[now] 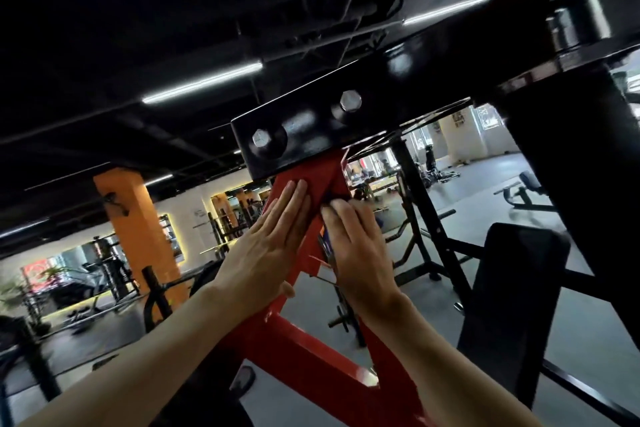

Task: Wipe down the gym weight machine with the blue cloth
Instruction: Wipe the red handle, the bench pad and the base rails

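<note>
The weight machine has a red steel frame [311,357] that rises to a glossy black top beam [311,128] with two bolts. My left hand [270,239] lies flat with straight fingers against the left face of the red upright, just below the beam. My right hand [356,246] presses the blue cloth [327,243] against the right side of the same upright. Only a dark strip of the cloth shows beside the palm and at the fingertips; the rest is hidden under the hand.
A black padded bench [512,305] stands to the right, and a thick black post [571,184] rises beside it. An orange pillar [135,229] and racks of equipment fill the left background. Grey floor [485,177] stretches behind, with other machines.
</note>
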